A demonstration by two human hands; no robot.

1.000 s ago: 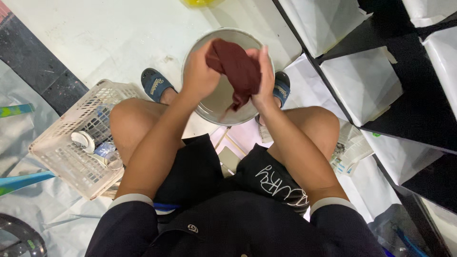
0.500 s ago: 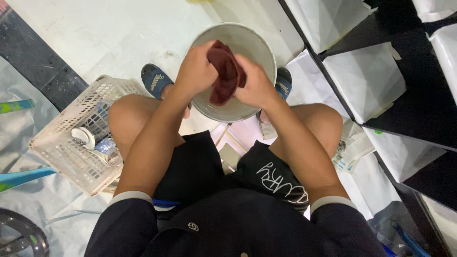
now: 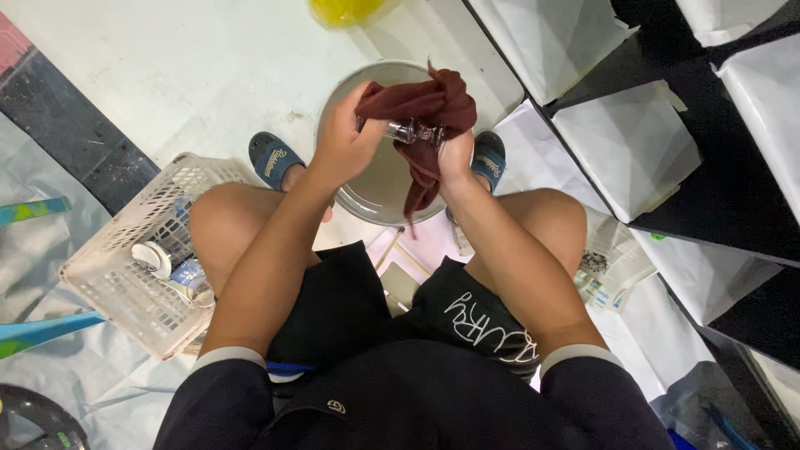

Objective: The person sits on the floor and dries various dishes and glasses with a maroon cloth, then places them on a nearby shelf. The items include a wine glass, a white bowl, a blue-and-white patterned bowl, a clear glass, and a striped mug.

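We see both forearms reaching forward from the knees of the seated person, with the 2 hands meeting above the round grey metal basin [image 3: 375,187] on the floor. The left hand [image 3: 346,142] curls its grip closed around one end of a small clear glass object [image 3: 408,131], with the dark red cloth [image 3: 425,125] bunched over the fingers. The right hand [image 3: 454,158] closes its grip from below on the cloth and the other end of the glass, thumb up. We count 1 glass object, and only a short ribbed stretch of it shows between the hands; its full shape we cannot tell. We count 1 cloth: it is crumpled, draped over the glass, and 1 tail hangs down into the basin. 2 blue slippers, the left [image 3: 271,158] and the right [image 3: 489,158], sit on either side of the basin. 1 white plastic lattice basket [image 3: 125,258] stands beside the left knee, with small items inside.
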